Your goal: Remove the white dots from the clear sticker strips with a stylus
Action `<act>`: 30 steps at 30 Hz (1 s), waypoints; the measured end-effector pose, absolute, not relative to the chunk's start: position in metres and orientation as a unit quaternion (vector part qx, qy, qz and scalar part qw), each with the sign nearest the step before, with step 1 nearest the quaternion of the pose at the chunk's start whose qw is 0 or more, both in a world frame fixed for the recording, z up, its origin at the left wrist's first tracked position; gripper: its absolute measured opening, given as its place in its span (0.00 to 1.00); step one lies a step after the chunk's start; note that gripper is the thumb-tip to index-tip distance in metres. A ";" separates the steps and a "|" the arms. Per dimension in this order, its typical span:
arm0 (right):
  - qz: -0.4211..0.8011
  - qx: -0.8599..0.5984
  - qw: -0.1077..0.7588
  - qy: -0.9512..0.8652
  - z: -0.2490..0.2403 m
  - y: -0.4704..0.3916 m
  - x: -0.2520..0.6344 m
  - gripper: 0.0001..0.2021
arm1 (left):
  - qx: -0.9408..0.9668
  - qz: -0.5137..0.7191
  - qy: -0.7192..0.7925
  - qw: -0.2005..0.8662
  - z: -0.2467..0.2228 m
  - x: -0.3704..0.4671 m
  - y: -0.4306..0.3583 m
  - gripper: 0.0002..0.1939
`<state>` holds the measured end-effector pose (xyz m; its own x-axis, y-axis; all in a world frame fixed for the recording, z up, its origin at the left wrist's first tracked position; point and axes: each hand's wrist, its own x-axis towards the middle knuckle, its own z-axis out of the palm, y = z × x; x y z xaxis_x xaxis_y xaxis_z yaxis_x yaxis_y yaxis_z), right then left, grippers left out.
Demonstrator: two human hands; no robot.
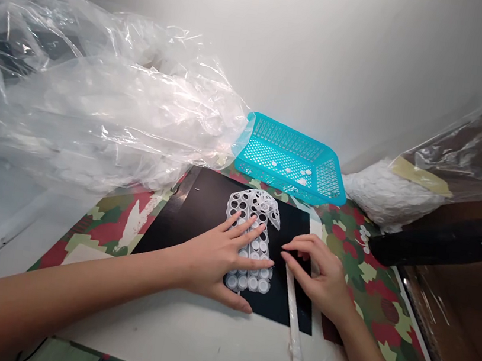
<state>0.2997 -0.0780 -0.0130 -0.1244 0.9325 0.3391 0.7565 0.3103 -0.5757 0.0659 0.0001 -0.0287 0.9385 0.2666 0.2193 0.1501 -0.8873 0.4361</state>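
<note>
My left hand (224, 253) lies flat with its fingers spread over a white perforated sheet (263, 285) of joined rings. Round white discs fill the rings in its lower rows, while the upper rows show dark openings. At the far end the sheet curls back over itself. Just right of it, my right hand (320, 275) has thumb and forefinger drawn together in a pinch; anything between them is too small to make out. A white wrapped stick (293, 313) extends from beneath that hand toward the near edge. Both hands are over a black mat (209, 200).
A turquoise basket (263, 178) with several small white pieces stands behind the mat. Large clear plastic bags (112, 103) bulge at left. Another bag of white material (394, 193) sits at right, near a black object (447, 242). Camouflage-patterned covering (389, 303) shows around the mat.
</note>
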 end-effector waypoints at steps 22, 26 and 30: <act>-0.016 -0.388 -0.153 -0.909 0.026 -0.102 0.316 0.16 | 0.909 0.278 0.150 0.273 -0.019 0.054 0.014 0.13; 0.027 -0.424 -0.039 -0.904 0.028 -0.101 0.314 0.13 | 0.930 0.238 0.139 0.243 -0.021 0.044 0.015 0.16; 0.144 -0.472 0.234 -0.838 0.023 -0.095 0.295 0.08 | 0.935 0.201 0.184 0.226 -0.020 0.037 0.012 0.35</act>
